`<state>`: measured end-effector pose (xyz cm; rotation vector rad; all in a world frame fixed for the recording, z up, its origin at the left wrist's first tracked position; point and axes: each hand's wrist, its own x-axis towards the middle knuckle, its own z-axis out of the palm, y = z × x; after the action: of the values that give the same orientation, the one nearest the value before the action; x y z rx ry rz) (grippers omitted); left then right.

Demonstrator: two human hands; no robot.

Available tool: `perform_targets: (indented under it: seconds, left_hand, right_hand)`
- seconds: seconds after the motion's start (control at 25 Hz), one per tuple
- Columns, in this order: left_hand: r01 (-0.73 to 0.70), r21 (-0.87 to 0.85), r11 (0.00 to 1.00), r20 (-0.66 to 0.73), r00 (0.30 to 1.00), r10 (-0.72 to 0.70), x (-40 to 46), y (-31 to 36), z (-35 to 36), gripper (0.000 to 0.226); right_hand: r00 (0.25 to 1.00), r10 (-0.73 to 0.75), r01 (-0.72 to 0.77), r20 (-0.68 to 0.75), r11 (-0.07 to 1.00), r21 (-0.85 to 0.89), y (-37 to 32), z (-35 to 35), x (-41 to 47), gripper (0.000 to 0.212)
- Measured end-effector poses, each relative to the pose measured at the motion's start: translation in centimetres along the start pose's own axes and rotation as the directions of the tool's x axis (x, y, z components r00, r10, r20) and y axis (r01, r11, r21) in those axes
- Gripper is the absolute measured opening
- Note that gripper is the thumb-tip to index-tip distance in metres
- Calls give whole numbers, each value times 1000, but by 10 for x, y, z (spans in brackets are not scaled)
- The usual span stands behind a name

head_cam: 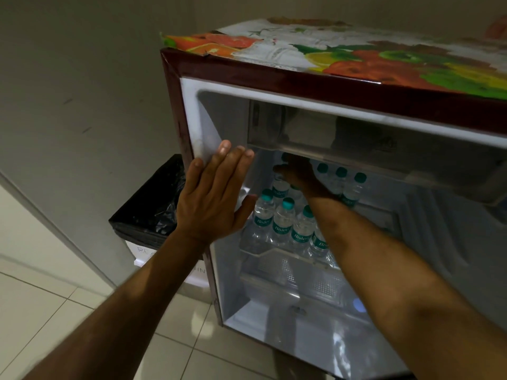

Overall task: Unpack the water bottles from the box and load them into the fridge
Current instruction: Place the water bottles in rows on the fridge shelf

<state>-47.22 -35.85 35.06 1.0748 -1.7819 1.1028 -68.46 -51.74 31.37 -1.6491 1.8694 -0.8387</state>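
Head view. A small fridge (274, 86) is shown with its compartment open; its door is not in the frame. The top is covered by a fruit-printed sheet (384, 56). The left hand (216, 196) is laid flat, fingers straight and together, against the left front edge of the cabinet; this is judged to be a bracing contact that steadies the body while the other arm reaches in. The right hand (297, 174) is extended deep under the freezer tray (356, 138), among the rear bottles. Its fingers are turned away and shaded, so it cannot be told whether a bottle is gripped or merely touched.

The water bottles (284, 223) are stood upright on the upper shelf (274, 255), teal caps up, packed touching one another in rows. The front row is seen clearly; the rear rows are partly covered by the right forearm. Filling from the back is judged to keep the front free for later bottles, and the task appears well advanced.

Beside the fridge on the left, a bin lined with a black bag (153, 204) is seen against the wall; writing on its side is partly cut off and unreadable. The box named in the task is not in view. The lower interior is dim, and a pale blue glow (358, 305) there cannot be identified.
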Motion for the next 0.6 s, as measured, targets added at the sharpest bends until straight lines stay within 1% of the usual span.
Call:
perform_targets:
  seconds: [0.04,0.12,0.2,0.28,0.32,0.4,0.44,0.52,0.56,0.6]
  left_hand:
    - [2,-9,1000,12,1000,-2,1,0,-1,65]
    - [1,-36,999,47,999,0,3,0,-4,65]
    - [6,-42,999,78,997,-3,5,-1,-9,65]
    - [16,-37,999,111,994,-12,7,0,-15,66]
    - [25,-74,997,135,991,-15,6,0,-18,67]
    - [41,-195,980,193,981,-2,-7,3,-29,66]
    - [43,-246,968,224,975,13,-22,5,-37,63]
    - [94,-321,942,338,941,21,-79,11,-62,54]
    - [156,-355,922,422,906,9,-115,15,-77,50]
    - [238,-374,897,516,856,-12,-155,18,-96,47]
  right_hand:
    - [999,12,-9,-45,998,56,-5,0,-7,58]
    - [994,15,-3,-104,993,116,-15,-4,-30,47]
    - [987,-26,54,-159,984,170,-24,-8,-66,33]
    - [979,-62,121,-196,945,304,-24,-5,-110,19]
    - [976,-64,143,-209,909,392,-21,0,-132,17]
    - [975,-77,165,-206,876,454,-10,15,-175,18]
    - [980,-96,164,-174,885,435,-4,27,-194,17]
    - [992,-116,122,-39,895,429,15,59,-238,17]
    - [992,-122,96,33,896,434,26,76,-260,20]
    - [988,-119,67,102,909,412,37,92,-284,20]
